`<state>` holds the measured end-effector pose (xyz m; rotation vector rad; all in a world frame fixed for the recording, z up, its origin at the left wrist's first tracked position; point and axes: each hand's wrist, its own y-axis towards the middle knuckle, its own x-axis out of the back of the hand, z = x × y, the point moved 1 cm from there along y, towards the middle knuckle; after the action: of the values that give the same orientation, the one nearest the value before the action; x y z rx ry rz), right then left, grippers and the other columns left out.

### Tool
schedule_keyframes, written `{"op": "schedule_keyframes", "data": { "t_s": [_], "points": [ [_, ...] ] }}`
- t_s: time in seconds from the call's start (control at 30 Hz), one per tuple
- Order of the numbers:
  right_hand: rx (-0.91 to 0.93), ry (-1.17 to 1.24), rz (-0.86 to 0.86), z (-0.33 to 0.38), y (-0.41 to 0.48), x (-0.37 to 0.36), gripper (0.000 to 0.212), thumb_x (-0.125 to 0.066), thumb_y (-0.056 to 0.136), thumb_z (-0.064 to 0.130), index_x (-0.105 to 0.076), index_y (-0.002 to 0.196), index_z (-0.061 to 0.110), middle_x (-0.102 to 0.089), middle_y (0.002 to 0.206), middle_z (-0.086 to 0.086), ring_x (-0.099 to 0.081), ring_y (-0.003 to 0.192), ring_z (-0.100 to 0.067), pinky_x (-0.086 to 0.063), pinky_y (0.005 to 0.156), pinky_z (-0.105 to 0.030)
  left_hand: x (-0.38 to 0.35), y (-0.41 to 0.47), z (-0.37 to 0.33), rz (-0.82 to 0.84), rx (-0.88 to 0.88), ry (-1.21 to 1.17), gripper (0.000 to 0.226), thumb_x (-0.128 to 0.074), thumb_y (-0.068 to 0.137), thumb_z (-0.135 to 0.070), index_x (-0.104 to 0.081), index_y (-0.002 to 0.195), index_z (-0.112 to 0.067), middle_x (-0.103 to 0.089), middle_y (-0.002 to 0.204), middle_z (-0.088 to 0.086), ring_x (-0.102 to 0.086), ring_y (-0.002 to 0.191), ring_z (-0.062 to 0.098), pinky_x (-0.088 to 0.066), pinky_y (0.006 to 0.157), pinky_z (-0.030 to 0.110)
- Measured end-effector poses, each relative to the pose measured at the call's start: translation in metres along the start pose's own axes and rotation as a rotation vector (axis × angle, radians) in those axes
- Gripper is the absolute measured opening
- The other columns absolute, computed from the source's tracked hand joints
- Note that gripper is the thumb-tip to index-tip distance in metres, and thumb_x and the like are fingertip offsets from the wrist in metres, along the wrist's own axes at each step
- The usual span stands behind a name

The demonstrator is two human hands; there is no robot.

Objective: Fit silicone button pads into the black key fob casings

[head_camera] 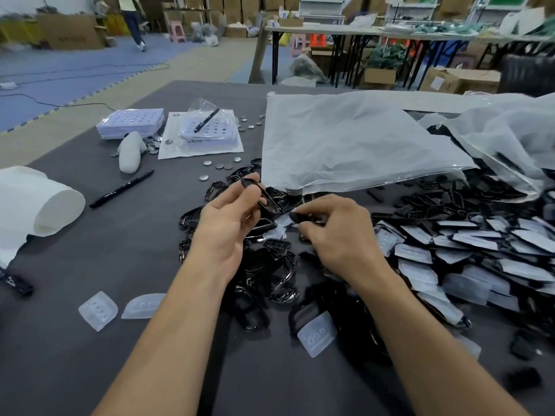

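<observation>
left hand [228, 217] pinches black casing [262, 194], just in front of white bag [345, 139] | right hand [336, 232] fingers curled round dark part [309, 218], near bag edge

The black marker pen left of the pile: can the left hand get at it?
Probably yes: only bare table lies between the left hand and the marker pen, though that hand grips a black casing it must drop.

Two hands [223, 223], two pens [121, 189] (casings [277, 244] beyond counting).
</observation>
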<state>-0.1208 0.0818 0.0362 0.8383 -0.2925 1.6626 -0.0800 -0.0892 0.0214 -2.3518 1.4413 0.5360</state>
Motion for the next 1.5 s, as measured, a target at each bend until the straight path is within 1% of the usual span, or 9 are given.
{"op": "schedule_keyframes", "data": {
  "t_s": [0.07,0.17,0.33,0.57,0.7,0.97,1.23,1.33,1.5],
  "points": [
    [-0.083,0.318,-0.042,-0.007,-0.008,0.004,0.026,-0.078,0.083,0.012,-0.081,0.087,0.037,-0.074,0.075,0.024,-0.067,0.068,0.004,-0.051,0.067,-0.012,-0.004,-0.002,0.003,0.082,-0.007,0.054,0.028,-0.074,0.082,-0.004,-0.078,0.104,-0.021,-0.073,0.086,-0.006,-0.072,0.081,0.005,-0.057,0.072,0.016],
    [-0.12,0.594,-0.058,-0.014,-0.019,0.004,0.032,-0.079,0.078,0.012,-0.08,0.081,0.044,-0.078,0.076,0.01,-0.067,0.06,-0.003,-0.052,0.061,-0.018,-0.01,-0.006,0.008,0.228,0.017,0.078,0.042,-0.072,0.07,0.002,-0.075,0.108,-0.016,-0.077,0.085,-0.003,-0.077,0.086,0.009,-0.061,0.072,0.02],
    [-0.245,0.76,-0.161,-0.026,-0.02,0.008,0.025,-0.087,0.072,0.006,-0.083,0.085,0.027,-0.074,0.069,0.004,-0.061,0.054,-0.007,-0.046,0.053,-0.016,-0.013,-0.01,0.011,0.339,0.076,0.097,0.043,-0.074,0.066,0.002,-0.078,0.105,-0.015,-0.077,0.09,0.005,-0.078,0.09,0.015,-0.062,0.067,0.022],
    [-0.323,0.968,-0.035,-0.022,-0.018,0.007,0.018,-0.075,0.085,-0.006,-0.08,0.09,0.01,-0.068,0.064,-0.004,-0.056,0.05,-0.013,-0.044,0.047,-0.019,-0.01,-0.01,0.008,0.304,0.077,0.097,0.047,-0.072,0.066,0.002,-0.074,0.112,-0.01,-0.078,0.091,0.003,-0.077,0.088,0.014,-0.062,0.066,0.021],
    [-0.369,1.078,0.075,-0.019,-0.018,0.006,0.015,-0.066,0.096,0.001,-0.077,0.09,0.008,-0.065,0.062,-0.005,-0.054,0.047,-0.013,-0.041,0.043,-0.02,-0.013,-0.012,0.008,0.319,0.091,0.131,0.038,-0.071,0.065,0.003,-0.08,0.098,-0.012,-0.079,0.093,0.009,-0.077,0.081,0.015,-0.061,0.062,0.022],
    [-0.401,0.925,0.164,-0.017,-0.019,0.004,0.055,-0.053,0.107,0.025,-0.075,0.058,0.021,-0.062,0.055,-0.01,-0.038,0.037,-0.013,-0.027,0.041,-0.024,-0.018,-0.016,0.012,0.282,0.063,0.258,0.032,-0.066,0.085,0.013,-0.08,0.097,-0.013,-0.078,0.083,0.002,-0.077,0.077,0.011,-0.059,0.061,0.018],
    [-0.453,1.025,0.088,-0.022,-0.015,0.003,0.039,-0.072,0.094,0.021,-0.076,0.056,0.022,-0.052,0.046,0.004,-0.042,0.038,-0.007,-0.027,0.036,-0.016,-0.023,-0.022,0.011,0.247,0.031,0.364,0.023,-0.072,0.089,-0.003,-0.085,0.083,-0.021,-0.079,0.079,0.002,-0.065,0.057,0.005,-0.044,0.05,0.012],
    [-0.432,1.01,0.07,-0.023,-0.014,0.002,0.036,-0.074,0.093,0.021,-0.077,0.057,0.022,-0.054,0.048,0.003,-0.04,0.044,-0.012,-0.027,0.038,-0.017,-0.024,-0.022,0.011,0.249,0.037,0.349,0.029,-0.071,0.09,-0.001,-0.086,0.082,-0.024,-0.078,0.078,0.003,-0.068,0.059,0.005,-0.05,0.053,0.013],
    [-0.346,1.016,-0.018,-0.024,-0.014,0.007,0.024,-0.071,0.089,-0.003,-0.082,0.077,0.015,-0.07,0.068,-0.003,-0.055,0.05,-0.011,-0.047,0.048,-0.019,-0.025,-0.022,0.008,0.234,0.044,0.315,0.032,-0.068,0.091,0.002,-0.086,0.082,-0.024,-0.081,0.089,0.005,-0.076,0.07,0.01,-0.058,0.061,0.018]
  ]
}}
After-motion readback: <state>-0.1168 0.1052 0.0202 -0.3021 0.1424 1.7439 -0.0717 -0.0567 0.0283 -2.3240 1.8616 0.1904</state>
